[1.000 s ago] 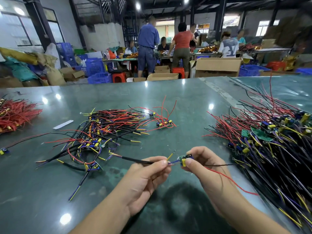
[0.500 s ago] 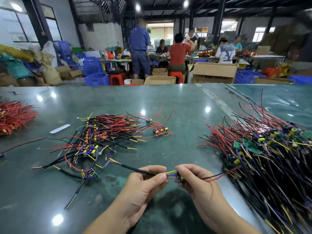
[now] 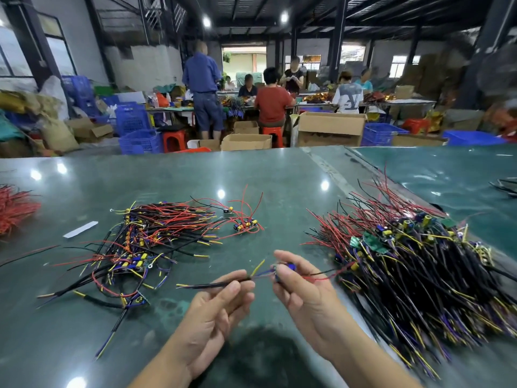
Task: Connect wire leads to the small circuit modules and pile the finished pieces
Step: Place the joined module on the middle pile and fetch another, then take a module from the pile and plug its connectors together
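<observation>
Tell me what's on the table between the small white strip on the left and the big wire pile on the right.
In the head view, between the white strip and the big wire pile lies a smaller tangle of wired modules; then bare green table.

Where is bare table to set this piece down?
Bare green table lies between the middle wire pile and the big right pile, beyond the hands. Also bare: left front, below the middle pile. The right side is crowded with wires.
</observation>
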### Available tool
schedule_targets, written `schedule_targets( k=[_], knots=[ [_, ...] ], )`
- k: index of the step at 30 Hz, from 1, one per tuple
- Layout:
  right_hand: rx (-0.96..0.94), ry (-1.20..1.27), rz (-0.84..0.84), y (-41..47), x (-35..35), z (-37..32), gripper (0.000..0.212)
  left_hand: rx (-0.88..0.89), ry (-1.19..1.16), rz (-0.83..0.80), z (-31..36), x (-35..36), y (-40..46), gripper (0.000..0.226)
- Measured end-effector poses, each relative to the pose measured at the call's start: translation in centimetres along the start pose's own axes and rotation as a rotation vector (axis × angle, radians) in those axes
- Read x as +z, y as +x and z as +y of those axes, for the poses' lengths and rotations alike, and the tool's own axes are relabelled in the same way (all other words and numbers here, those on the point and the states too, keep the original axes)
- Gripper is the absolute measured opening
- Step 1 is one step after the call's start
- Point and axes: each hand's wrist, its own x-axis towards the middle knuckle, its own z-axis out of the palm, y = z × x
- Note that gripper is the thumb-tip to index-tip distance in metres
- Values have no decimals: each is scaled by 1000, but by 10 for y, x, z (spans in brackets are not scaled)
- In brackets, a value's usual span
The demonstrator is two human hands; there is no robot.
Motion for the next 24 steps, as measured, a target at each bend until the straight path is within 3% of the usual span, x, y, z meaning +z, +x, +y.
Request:
schedule_targets(
  k=[3,7,15,20,24],
  knots=[
    [-158,9,95,8,1,-38,30,-5,-95,25,15,-9,3,31],
    [-289,-235,163,8,-4,-112,27,64,-211,146,36,-23,7,34],
    [-114,-735,249,22,-36,-190,13,158,-175,297,38,-30,11,27],
    [31,-1539,245,48,-59,-169,8,263,-49,387,36,-34,12,23],
    [-247,-2290,427,61,-68,-144,19,488,314,472,31,-33,13,25]
  ],
)
